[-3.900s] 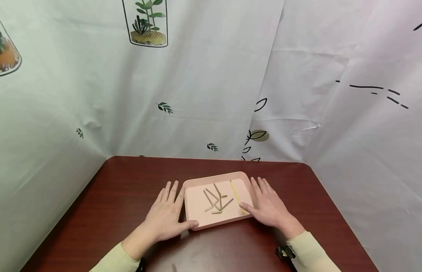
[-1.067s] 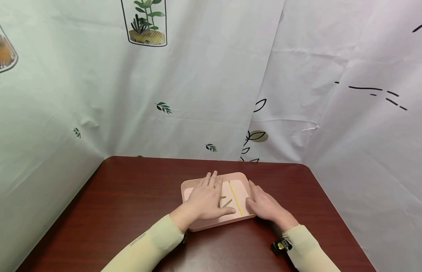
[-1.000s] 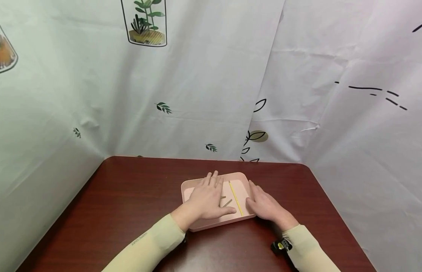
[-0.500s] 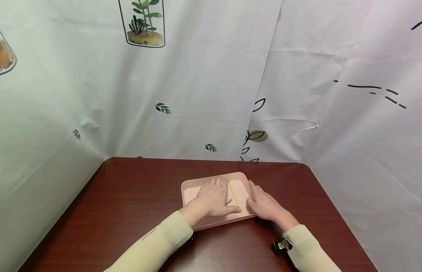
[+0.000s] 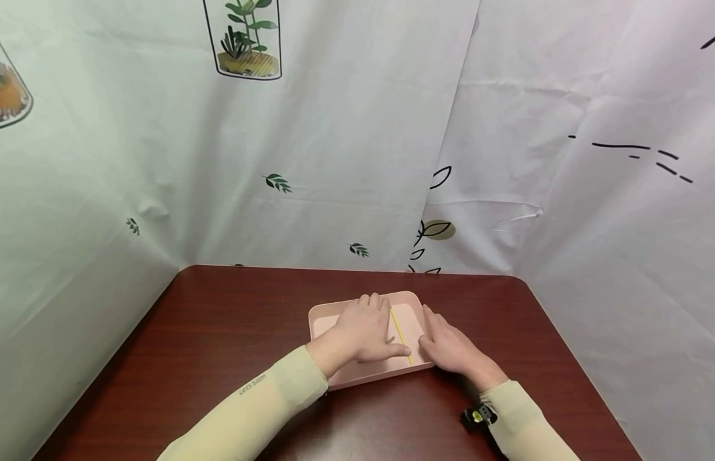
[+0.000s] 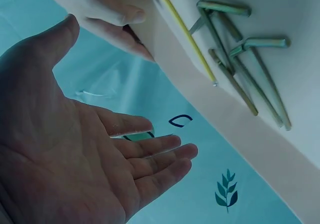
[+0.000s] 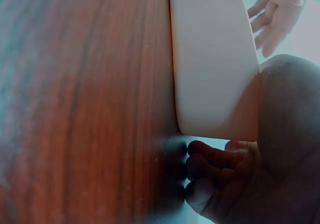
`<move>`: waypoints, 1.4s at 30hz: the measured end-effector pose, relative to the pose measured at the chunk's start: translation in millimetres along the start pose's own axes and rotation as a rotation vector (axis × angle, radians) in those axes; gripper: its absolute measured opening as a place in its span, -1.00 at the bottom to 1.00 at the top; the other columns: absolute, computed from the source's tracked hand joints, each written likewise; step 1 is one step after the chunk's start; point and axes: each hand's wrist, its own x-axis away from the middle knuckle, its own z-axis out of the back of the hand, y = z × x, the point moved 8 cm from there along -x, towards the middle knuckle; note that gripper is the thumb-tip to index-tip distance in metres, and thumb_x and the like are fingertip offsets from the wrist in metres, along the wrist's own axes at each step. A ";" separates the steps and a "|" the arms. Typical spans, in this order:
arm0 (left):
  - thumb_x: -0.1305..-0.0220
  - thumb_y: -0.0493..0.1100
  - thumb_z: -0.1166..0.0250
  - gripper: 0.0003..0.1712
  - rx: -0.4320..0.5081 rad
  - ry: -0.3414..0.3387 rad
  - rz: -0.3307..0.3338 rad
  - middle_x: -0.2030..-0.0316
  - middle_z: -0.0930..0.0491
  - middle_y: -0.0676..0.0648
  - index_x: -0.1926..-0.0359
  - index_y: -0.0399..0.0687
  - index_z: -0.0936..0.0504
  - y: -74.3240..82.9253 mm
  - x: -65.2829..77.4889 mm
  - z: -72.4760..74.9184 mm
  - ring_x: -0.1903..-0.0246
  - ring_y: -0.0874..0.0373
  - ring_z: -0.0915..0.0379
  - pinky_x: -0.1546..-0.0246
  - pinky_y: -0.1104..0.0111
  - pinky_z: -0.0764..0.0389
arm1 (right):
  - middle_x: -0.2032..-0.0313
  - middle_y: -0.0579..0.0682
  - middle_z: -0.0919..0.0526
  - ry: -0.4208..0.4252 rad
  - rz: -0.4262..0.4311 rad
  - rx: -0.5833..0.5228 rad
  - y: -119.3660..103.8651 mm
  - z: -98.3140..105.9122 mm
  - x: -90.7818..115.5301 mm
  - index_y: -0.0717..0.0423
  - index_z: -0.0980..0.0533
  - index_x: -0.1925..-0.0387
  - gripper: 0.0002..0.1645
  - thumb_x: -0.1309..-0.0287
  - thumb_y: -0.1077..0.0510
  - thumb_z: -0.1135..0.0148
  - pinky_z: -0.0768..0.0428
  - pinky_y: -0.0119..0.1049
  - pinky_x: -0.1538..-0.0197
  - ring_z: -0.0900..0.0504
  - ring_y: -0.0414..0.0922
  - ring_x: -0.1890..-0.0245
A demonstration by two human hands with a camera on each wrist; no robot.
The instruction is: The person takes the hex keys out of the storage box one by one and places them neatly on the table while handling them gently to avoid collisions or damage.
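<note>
A shallow pink tray (image 5: 380,378) lies on the table. My left hand (image 5: 363,330) hovers over it, palm down with fingers extended, holding nothing. Under that hand, several bronze-coloured hex keys (image 6: 265,79) lie loosely crossed in the tray; the head view shows little of them past my hand. A thin yellow rod (image 5: 399,330) with a silvery tip lies to their right, near my left thumb. My right hand (image 5: 452,349) holds the tray's right end, thumb over the rim and fingers outside the wall; the right wrist view shows these fingers (image 7: 215,164) bent beside the tray's corner.
A dark red wooden table (image 5: 248,307) extends around the tray. White printed cloth (image 5: 334,128) hangs behind it and along both sides. A black strap device (image 5: 478,416) sits at my right wrist.
My left hand has moved from the tray's left edge to above the hex keys, then slightly farther right. My right thumb has drawn back from the yellow rod to the tray's right rim.
</note>
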 end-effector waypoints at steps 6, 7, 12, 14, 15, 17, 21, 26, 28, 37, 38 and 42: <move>-0.28 0.80 -0.10 0.31 0.002 -0.012 0.003 -0.12 -0.61 -0.15 -0.47 -0.28 -0.52 0.5 -9.5 3.2 -0.15 -0.05 -0.56 -0.14 0.12 -0.64 | -0.57 0.43 -0.36 0.004 0.014 0.003 0.1 0.0 0.1 0.46 -0.10 -0.69 -0.10 -0.48 0.16 -0.09 -0.48 0.22 -0.45 -0.47 0.26 -0.51; -0.28 0.80 -0.11 0.30 0.007 -0.015 0.003 -0.09 -0.61 -0.15 -0.44 -0.28 -0.54 0.5 -11.9 2.7 -0.13 -0.05 -0.57 -0.12 0.13 -0.65 | -0.57 0.43 -0.35 0.004 0.014 0.004 0.3 0.0 0.0 0.46 -0.09 -0.69 -0.10 -0.48 0.16 -0.09 -0.47 0.22 -0.46 -0.47 0.26 -0.51; -0.31 0.78 -0.10 0.19 0.043 -0.065 0.012 -0.02 -0.64 -0.14 -0.31 -0.23 -0.65 -0.7 -22.9 -4.3 -0.10 -0.03 -0.59 -0.08 0.13 -0.67 | -0.58 0.42 -0.34 -0.001 0.014 -0.001 -0.4 -0.5 0.2 0.44 -0.09 -0.70 -0.09 -0.48 0.16 -0.08 -0.47 0.24 -0.46 -0.46 0.26 -0.52; -0.31 0.77 -0.10 0.16 0.060 -0.083 0.010 -0.03 -0.65 -0.14 -0.26 -0.20 -0.68 -0.4 -27.1 -7.4 -0.11 -0.04 -0.59 -0.10 0.12 -0.67 | -0.58 0.43 -0.34 -0.001 0.012 -0.003 -0.4 -0.2 0.5 0.44 -0.09 -0.70 -0.10 -0.49 0.16 -0.08 -0.47 0.24 -0.46 -0.46 0.26 -0.52; -0.31 0.77 -0.11 0.15 0.069 -0.091 0.008 -0.05 -0.65 -0.14 -0.24 -0.20 -0.69 0.2 -29.0 -8.7 -0.11 -0.04 -0.58 -0.10 0.12 -0.67 | -0.58 0.43 -0.34 -0.001 0.011 -0.002 -0.2 0.1 0.7 0.45 -0.09 -0.70 -0.10 -0.49 0.16 -0.08 -0.47 0.24 -0.46 -0.46 0.27 -0.52; -0.31 0.76 -0.12 0.13 0.080 -0.103 -0.001 -0.09 -0.66 -0.15 -0.23 -0.19 -0.71 1.9 -32.7 -11.1 -0.13 -0.05 -0.58 -0.13 0.11 -0.66 | -0.58 0.43 -0.33 -0.001 0.009 0.001 0.3 0.7 0.9 0.45 -0.08 -0.70 -0.10 -0.50 0.16 -0.07 -0.46 0.24 -0.46 -0.45 0.27 -0.53; -0.34 0.73 -0.14 0.10 0.091 -0.129 -0.005 -0.21 -0.66 -0.19 -0.24 -0.19 -0.72 4.6 -38.3 -15.6 -0.21 -0.09 -0.58 -0.19 0.10 -0.65 | -0.57 0.43 -0.36 0.007 0.012 0.009 1.3 0.8 0.6 0.45 -0.10 -0.69 -0.11 -0.49 0.16 -0.09 -0.47 0.24 -0.45 -0.47 0.28 -0.51; -0.37 0.66 -0.18 0.07 0.097 -0.146 0.009 -0.25 -0.65 -0.22 -0.29 -0.22 -0.69 2.7 -43.5 -23.4 -0.22 -0.11 -0.58 -0.21 0.09 -0.65 | -0.53 0.41 -0.41 0.018 0.010 0.014 1.7 -0.4 -0.2 0.43 -0.14 -0.69 -0.11 -0.47 0.16 -0.11 -0.52 0.21 -0.41 -0.54 0.25 -0.44; -0.37 0.65 -0.19 0.04 0.093 -0.148 0.007 -0.21 -0.65 -0.22 -0.26 -0.22 -0.70 2.9 -44.4 -25.6 -0.19 -0.10 -0.58 -0.20 0.09 -0.65 | -0.54 0.40 -0.41 0.017 0.008 0.014 1.7 -0.4 0.0 0.42 -0.14 -0.69 -0.11 -0.47 0.16 -0.11 -0.52 0.21 -0.41 -0.54 0.24 -0.44; -0.38 0.60 -0.23 -0.15 0.098 -0.172 -0.013 -0.24 -0.72 -0.23 -0.01 -0.07 -0.83 10.7 -51.3 -34.8 -0.39 -0.15 -0.51 -0.34 0.08 -0.58 | -0.55 0.42 -0.39 0.018 0.022 0.009 2.4 0.1 -0.5 0.43 -0.12 -0.69 -0.11 -0.49 0.16 -0.12 -0.47 0.23 -0.46 -0.49 0.27 -0.49; -0.38 0.60 -0.23 -0.16 0.103 -0.181 -0.006 -0.23 -0.72 -0.22 0.00 -0.07 -0.84 10.5 -51.8 -36.7 -0.39 -0.16 -0.50 -0.32 0.08 -0.59 | -0.55 0.42 -0.39 0.015 0.021 0.009 2.4 -0.1 -0.5 0.43 -0.12 -0.69 -0.11 -0.50 0.16 -0.12 -0.47 0.23 -0.46 -0.49 0.28 -0.49; -0.35 0.61 -0.25 -0.17 0.116 -0.193 0.022 -0.23 -0.71 -0.19 0.04 -0.05 -0.83 9.4 -54.2 -43.9 -0.38 -0.16 -0.48 -0.26 0.07 -0.63 | -0.56 0.42 -0.38 0.006 0.008 0.006 3.3 -0.1 -1.0 0.42 -0.10 -0.70 -0.11 -0.52 0.14 -0.12 -0.46 0.23 -0.47 -0.48 0.27 -0.50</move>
